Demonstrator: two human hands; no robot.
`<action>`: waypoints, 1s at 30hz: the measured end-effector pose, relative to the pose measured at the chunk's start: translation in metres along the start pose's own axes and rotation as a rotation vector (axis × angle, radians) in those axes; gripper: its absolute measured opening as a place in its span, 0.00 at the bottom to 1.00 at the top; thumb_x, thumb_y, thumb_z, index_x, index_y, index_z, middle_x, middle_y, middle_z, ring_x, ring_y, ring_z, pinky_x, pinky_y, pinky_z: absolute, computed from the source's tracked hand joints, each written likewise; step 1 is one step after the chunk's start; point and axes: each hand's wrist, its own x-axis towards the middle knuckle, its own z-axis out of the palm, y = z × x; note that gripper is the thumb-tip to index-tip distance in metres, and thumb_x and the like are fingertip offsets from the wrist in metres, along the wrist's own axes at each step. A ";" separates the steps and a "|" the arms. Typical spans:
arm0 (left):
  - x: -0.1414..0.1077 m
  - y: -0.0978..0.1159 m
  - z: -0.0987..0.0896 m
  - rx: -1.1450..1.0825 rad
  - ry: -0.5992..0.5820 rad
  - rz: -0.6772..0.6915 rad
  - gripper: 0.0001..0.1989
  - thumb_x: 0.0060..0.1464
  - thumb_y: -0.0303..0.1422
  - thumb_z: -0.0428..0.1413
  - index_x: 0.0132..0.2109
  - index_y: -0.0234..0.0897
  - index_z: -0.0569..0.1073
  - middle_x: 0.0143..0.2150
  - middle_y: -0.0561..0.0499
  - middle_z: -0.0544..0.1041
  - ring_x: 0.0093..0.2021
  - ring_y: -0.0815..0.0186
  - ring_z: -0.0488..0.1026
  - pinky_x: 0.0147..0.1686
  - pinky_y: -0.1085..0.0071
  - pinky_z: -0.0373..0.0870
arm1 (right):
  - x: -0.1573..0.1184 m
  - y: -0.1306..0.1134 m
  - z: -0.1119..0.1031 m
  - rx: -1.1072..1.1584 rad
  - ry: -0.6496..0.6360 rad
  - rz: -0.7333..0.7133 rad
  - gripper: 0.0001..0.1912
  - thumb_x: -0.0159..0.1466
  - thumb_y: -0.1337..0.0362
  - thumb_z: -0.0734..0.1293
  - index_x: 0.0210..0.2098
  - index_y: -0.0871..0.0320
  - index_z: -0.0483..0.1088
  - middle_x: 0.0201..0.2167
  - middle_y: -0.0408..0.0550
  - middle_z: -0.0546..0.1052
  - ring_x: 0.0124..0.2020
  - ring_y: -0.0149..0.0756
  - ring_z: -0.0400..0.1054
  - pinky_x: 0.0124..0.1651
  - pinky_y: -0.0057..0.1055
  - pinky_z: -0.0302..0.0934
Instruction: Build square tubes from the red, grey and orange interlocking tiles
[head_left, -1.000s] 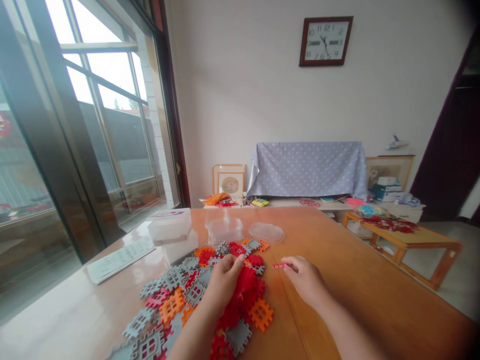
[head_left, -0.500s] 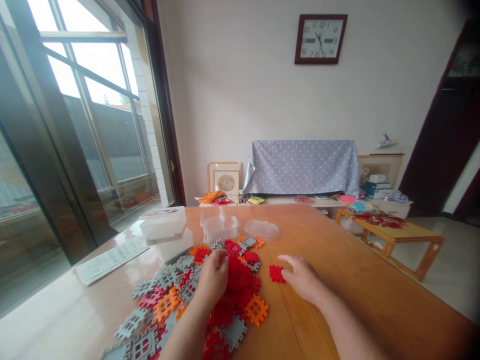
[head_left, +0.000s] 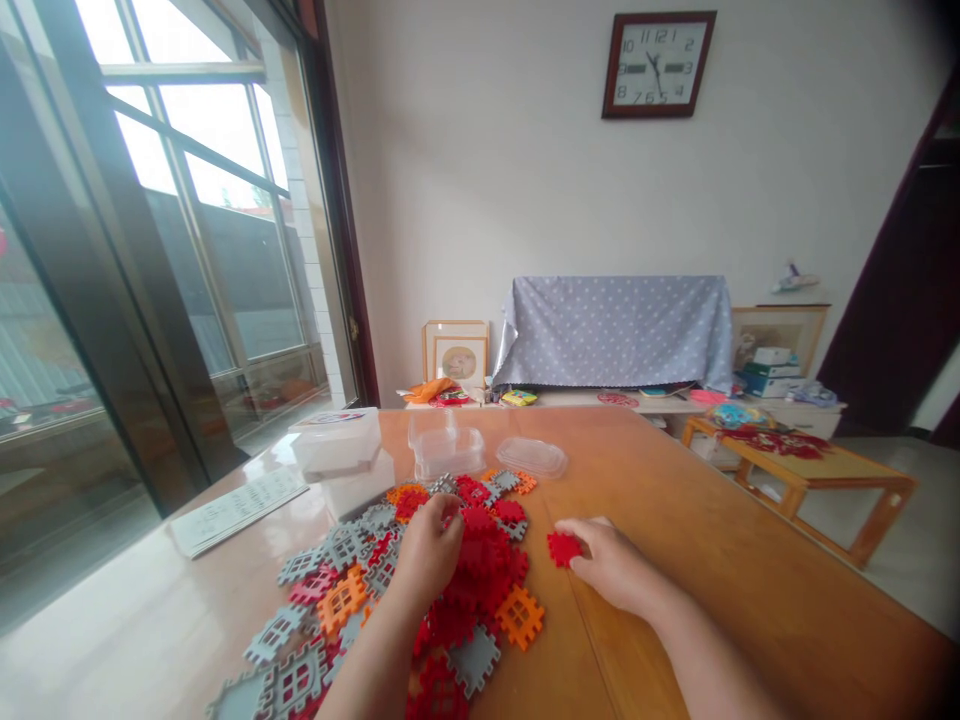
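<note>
My left hand (head_left: 433, 545) is over a heap of notched plastic building tiles, its fingers curled together. Whatever it may be holding is hidden behind the fingers. Red tiles (head_left: 480, 550) lie heaped directly to its right, and grey tiles (head_left: 345, 545) spread out to its left. Apart from the heap, on the right, a small red tile (head_left: 562, 549) is between the thumb and fingers of my right hand (head_left: 611, 565), which close on its edges at table level. An orange window tile (head_left: 520, 616) lies at the heap's near right edge.
Behind the heap stand clear plastic containers (head_left: 446, 452), a clear lid (head_left: 532, 457) and a whitish box (head_left: 337, 445). A printed sheet (head_left: 240, 512) lies at left on the wooden table (head_left: 675, 610). Beyond is a low wooden stand (head_left: 810, 470).
The right hand's thumb and fingers have drawn in around the small red tile. My left hand stays over the heap. The whole view has shifted slightly.
</note>
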 end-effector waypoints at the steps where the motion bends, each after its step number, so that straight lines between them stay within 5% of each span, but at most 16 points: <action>1: 0.000 0.001 0.000 0.001 0.004 0.003 0.12 0.55 0.32 0.52 0.45 0.37 0.75 0.45 0.45 0.81 0.47 0.59 0.77 0.47 0.67 0.69 | 0.001 0.001 -0.001 0.005 0.005 -0.001 0.27 0.53 0.70 0.66 0.52 0.49 0.77 0.48 0.49 0.80 0.51 0.45 0.71 0.56 0.38 0.62; 8: 0.001 -0.001 0.000 -0.030 0.053 0.009 0.13 0.55 0.33 0.53 0.46 0.38 0.76 0.46 0.46 0.81 0.47 0.59 0.77 0.47 0.66 0.70 | 0.009 0.008 -0.006 0.168 0.195 0.062 0.22 0.57 0.67 0.61 0.50 0.57 0.76 0.49 0.52 0.80 0.50 0.42 0.73 0.56 0.37 0.64; 12: 0.001 0.000 0.000 -0.017 0.050 0.005 0.12 0.55 0.34 0.52 0.45 0.38 0.76 0.45 0.46 0.81 0.46 0.58 0.77 0.46 0.65 0.70 | 0.009 0.010 -0.007 0.069 0.217 0.105 0.19 0.59 0.64 0.62 0.48 0.56 0.76 0.45 0.51 0.81 0.45 0.41 0.74 0.50 0.35 0.66; 20: 0.003 -0.002 -0.001 0.027 0.056 0.009 0.12 0.56 0.35 0.52 0.44 0.38 0.76 0.43 0.47 0.82 0.44 0.58 0.78 0.46 0.64 0.70 | 0.005 0.004 -0.006 -0.114 0.124 0.189 0.16 0.62 0.59 0.65 0.47 0.54 0.78 0.38 0.49 0.78 0.38 0.39 0.73 0.43 0.31 0.62; 30: 0.001 0.003 -0.003 0.053 0.031 -0.010 0.12 0.55 0.34 0.52 0.44 0.38 0.76 0.44 0.47 0.82 0.46 0.58 0.78 0.46 0.65 0.70 | 0.006 0.001 0.005 -0.147 -0.019 0.089 0.17 0.62 0.64 0.64 0.46 0.44 0.80 0.37 0.46 0.74 0.40 0.38 0.71 0.43 0.29 0.60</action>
